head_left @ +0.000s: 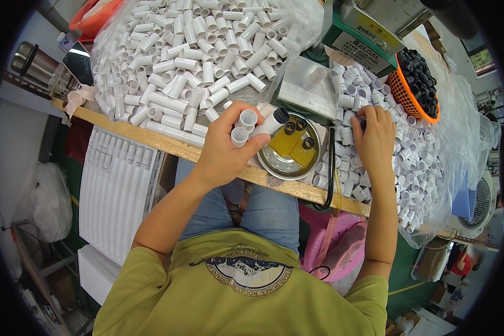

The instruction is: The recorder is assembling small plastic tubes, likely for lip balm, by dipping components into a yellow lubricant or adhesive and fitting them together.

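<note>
My left hand (pixel 227 143) is closed around several short white plastic tubes (pixel 239 136), above the front edge of the table. Two of them point their open ends up. Another white tube (pixel 271 122) tilts to the right, with a black ring (pixel 281 115) on its end. My right hand (pixel 373 134) is curled down over a heap of short white plastic collars (pixel 411 173). Something dark shows by its fingertips, but what they grip is mostly hidden. Between my hands stands a round metal bowl (pixel 267 162) with yellowish liquid and a few black rings (pixel 308 143) in it.
A large heap of white tubes (pixel 190 61) covers the back left on plastic film. An orange basket (pixel 400 89) of black rings stands at the right, near a green machine (pixel 353 42) with a metal plate. A thermos (pixel 33 61) stands far left. Black cable (pixel 331 168) hangs over the wooden edge.
</note>
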A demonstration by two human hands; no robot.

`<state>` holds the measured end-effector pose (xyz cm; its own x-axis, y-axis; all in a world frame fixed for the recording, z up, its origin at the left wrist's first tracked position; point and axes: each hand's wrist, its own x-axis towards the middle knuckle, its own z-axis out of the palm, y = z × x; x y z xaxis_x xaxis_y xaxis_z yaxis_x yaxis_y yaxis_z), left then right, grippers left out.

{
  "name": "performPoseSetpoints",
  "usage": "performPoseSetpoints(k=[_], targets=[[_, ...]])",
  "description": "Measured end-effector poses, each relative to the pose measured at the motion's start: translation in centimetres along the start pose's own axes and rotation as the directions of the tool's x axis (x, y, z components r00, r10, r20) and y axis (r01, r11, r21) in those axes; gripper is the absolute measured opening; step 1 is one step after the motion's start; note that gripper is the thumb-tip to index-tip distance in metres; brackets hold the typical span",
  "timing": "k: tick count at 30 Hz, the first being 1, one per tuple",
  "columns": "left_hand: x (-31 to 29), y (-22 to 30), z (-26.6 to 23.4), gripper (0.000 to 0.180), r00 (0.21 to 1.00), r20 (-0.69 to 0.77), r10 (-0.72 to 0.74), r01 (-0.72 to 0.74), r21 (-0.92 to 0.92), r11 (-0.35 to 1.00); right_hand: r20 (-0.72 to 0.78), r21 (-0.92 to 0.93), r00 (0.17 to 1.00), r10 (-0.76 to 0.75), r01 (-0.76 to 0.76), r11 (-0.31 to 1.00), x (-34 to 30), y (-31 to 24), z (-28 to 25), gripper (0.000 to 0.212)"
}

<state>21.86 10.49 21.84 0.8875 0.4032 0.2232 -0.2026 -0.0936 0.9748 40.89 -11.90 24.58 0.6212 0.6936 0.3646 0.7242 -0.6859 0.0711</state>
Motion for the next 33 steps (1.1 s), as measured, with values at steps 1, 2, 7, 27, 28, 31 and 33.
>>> performPoseSetpoints(k=[1,2,7,27,28,31,33], targets=[[0.0,0.0,0.0,0.024,1.000,0.008,0.003,-0.003,0.011,1.000,-0.098,-0.006,0.995,0.002,-0.002,1.000,0.0,-0.2,0.0,0.019],[0.0,0.0,0.0,0.024,1.000,0.016,0.006,-0.007,0.022,1.000,-0.195,-0.011,0.981,0.003,-0.006,1.000,0.1,-0.4,0.1,0.022],[0.1,0.1,0.1,0.024,1.000,0.018,-0.004,0.003,0.019,1.000,-0.153,-0.068,0.988,0.014,-0.024,0.997,1.7,0.3,1.6,0.028],[3.1,0.4,3.0,0.028,0.979,0.202,0.020,-0.053,0.160,0.986,-0.182,0.331,0.935,-0.305,0.350,0.876,-1.0,-4.7,-2.9,0.046],[3.4,0.6,3.1,0.028,0.979,0.203,0.019,-0.052,0.161,0.986,-0.182,0.332,0.935,-0.304,0.349,0.876,-1.0,-4.9,-2.9,0.046],[4.0,0.6,3.5,0.029,0.952,0.283,0.118,-0.200,0.284,0.938,-0.162,0.309,0.928,-0.336,0.371,0.876,-1.0,-5.1,-2.9,0.046],[4.4,0.3,4.0,0.029,0.852,0.354,0.386,-0.503,0.346,0.792,-0.149,0.408,0.914,-0.377,0.404,0.819,-1.1,-5.2,-2.3,0.046]])
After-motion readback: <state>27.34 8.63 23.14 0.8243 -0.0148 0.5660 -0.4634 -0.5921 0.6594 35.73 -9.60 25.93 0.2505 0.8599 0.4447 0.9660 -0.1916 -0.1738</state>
